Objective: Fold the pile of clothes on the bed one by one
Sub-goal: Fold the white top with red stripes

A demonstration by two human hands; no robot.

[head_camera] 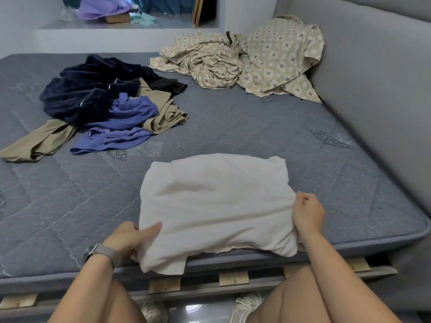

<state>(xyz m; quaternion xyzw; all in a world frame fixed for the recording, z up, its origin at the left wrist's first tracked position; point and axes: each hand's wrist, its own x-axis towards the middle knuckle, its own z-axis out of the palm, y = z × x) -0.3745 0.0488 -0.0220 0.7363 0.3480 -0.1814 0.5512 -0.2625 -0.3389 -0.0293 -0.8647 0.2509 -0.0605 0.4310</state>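
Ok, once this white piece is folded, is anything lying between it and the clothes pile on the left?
Nothing visible. Both hands, left hand and right hand, hold the white cloth at the near edge; bare mattress stretches between it and the clothes pile.

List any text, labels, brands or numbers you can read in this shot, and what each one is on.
No readable text anywhere.
Navy garment: two small white tags, too small to read.
Purple garment: one small white tag, unreadable.
Watch on the left wrist: its face is not legible.
White cloth, held by the left hand and the right hand: no print visible.
Patterned sheet: diamond pattern only.
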